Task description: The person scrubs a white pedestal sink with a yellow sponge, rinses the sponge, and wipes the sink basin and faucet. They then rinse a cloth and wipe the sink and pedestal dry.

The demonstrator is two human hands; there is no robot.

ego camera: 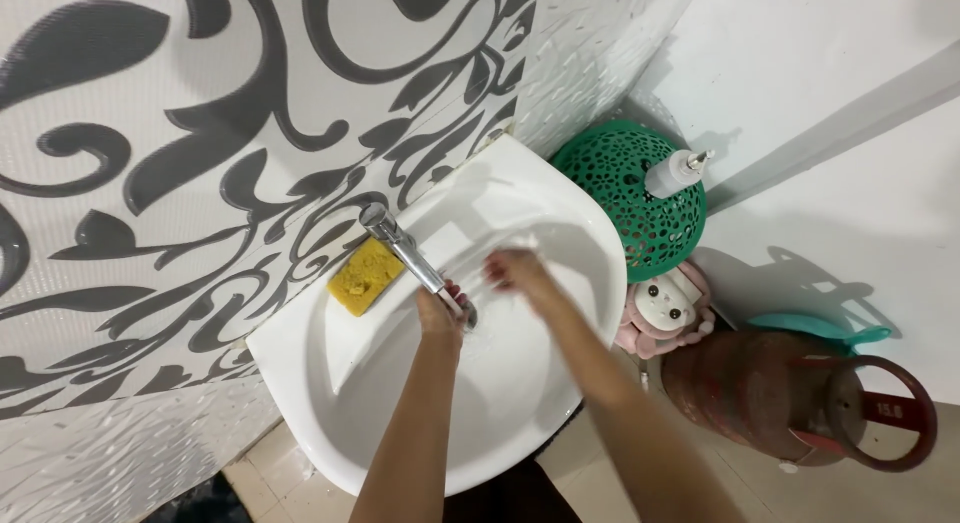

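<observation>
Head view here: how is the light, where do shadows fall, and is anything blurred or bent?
Head view: bright, even light; the white ceramic basin shows soft glare near its rim. Shadows of the green perforated basket and white pump bottle fall on the wall. The right hand is motion-blurred; the left hand sits at the chrome tap. Wide-lens bending tilts the walls.

You are looking down at a white tiled wall [150, 133] curling with dark grey floral scrolls, meeting a plain white wall [830, 73] at the corner. Pale beige floor tiles [270, 473] are showing below, and soft light is casting faint shadows on the plain wall.
</observation>
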